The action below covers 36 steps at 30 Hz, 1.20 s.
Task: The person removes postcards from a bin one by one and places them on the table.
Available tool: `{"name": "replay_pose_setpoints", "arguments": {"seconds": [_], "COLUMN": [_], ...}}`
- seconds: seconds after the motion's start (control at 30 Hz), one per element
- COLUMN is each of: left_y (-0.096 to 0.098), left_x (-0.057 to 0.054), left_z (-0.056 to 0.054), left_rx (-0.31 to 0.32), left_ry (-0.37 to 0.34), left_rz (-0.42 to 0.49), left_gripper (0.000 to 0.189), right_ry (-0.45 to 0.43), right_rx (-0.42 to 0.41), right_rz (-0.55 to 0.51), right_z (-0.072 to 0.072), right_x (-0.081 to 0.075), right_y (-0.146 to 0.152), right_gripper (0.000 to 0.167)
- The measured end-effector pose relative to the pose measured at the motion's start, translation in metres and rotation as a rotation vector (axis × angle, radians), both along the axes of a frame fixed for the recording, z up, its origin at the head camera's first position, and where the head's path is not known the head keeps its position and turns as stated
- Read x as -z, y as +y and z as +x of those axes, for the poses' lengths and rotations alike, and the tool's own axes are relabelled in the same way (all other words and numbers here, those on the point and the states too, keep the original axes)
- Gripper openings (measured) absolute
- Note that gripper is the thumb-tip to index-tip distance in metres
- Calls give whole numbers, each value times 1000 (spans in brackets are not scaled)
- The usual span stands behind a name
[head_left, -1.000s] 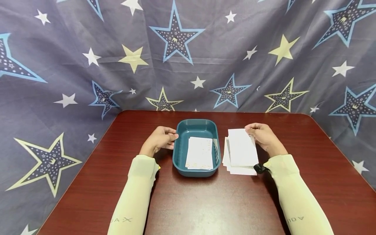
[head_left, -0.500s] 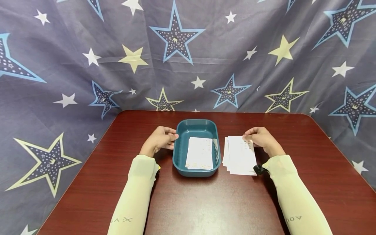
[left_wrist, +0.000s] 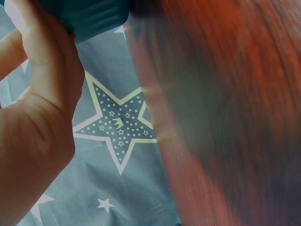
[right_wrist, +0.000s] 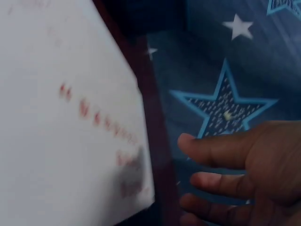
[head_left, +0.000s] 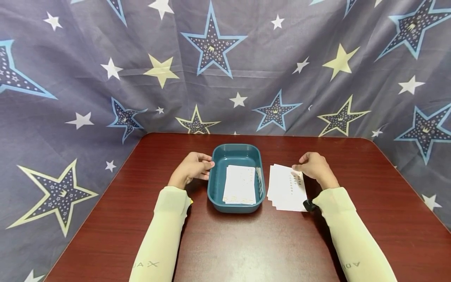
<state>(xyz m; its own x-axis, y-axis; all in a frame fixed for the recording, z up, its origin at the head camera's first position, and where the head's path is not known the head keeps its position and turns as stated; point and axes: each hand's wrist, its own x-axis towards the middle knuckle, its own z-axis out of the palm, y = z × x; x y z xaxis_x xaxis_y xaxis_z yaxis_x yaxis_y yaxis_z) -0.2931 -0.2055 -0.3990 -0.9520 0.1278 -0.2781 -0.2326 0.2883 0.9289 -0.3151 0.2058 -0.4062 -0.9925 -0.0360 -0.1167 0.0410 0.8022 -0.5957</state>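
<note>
My left hand [head_left: 190, 168] holds the left side of a teal tray [head_left: 236, 209], its thumb at the rim and its fingers along the outer wall. In the left wrist view the same hand [left_wrist: 42, 94] reaches up to the tray's wall [left_wrist: 101, 23]. Inside the tray lies a small stack of white paper sheets [head_left: 239, 184] with faint print. A second stack of white sheets [head_left: 287, 188] lies right of the tray, its top one printed with small characters. Over its upper right corner is my right hand [head_left: 313, 168]. In the right wrist view, its fingers [right_wrist: 221, 183] stand apart from the sheet [right_wrist: 61, 141].
Everything lies on a dark red-brown wooden table [head_left: 239, 246]. Behind it and at the left hangs a grey-blue cloth [head_left: 197, 90] with stars. A small black device [head_left: 310, 205] on the right wrist is right at the lower right corner of the loose stack.
My right hand has lowered a sheet onto the loose stack and let go of it, moving slightly down. Small characters now show on the top sheet. The left hand and tray stay put.
</note>
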Motion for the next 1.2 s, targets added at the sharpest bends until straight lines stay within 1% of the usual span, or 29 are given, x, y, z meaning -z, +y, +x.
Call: {"name": "replay_pose_setpoints", "arguments": {"seconds": [0.13, 0.23, 0.43, 0.53, 0.63, 0.73, 0.83, 1.03, 1.2], "left_y": [0, 0, -2, -3, -3, -3, -3, -3, 0], "left_x": [0, 1, 2, 4, 5, 4, 4, 2, 0], "left_z": [0, -1, -2, -3, -4, -3, -3, -2, 0], "left_rx": [0, 7, 2, 10, 11, 6, 4, 5, 6], "left_ry": [1, -2, -3, -3, -8, -10, -11, -6, 0], "left_rz": [4, 3, 5, 2, 5, 12, 19, 20, -2], "left_gripper": [40, 40, 41, 42, 42, 41, 40, 41, 40], "right_ry": [41, 89, 170, 215, 239, 230, 200, 151, 94], "right_rx": [-22, -70, -237, -308, -382, -461, -518, -610, -679], "right_rz": [-8, -2, -10, -5, 22, 56, 61, 50, 82], "right_z": [7, 12, 13, 12, 9, 7, 4, -3, -10], "right_x": [-16, -27, -46, -50, -52, -51, -49, -44, -39], "right_y": [-14, -27, -59, -78, -97, -114, -129, -150, -159], "right_gripper": [44, 43, 42, 43, 47, 52, 56, 60, 63]}}
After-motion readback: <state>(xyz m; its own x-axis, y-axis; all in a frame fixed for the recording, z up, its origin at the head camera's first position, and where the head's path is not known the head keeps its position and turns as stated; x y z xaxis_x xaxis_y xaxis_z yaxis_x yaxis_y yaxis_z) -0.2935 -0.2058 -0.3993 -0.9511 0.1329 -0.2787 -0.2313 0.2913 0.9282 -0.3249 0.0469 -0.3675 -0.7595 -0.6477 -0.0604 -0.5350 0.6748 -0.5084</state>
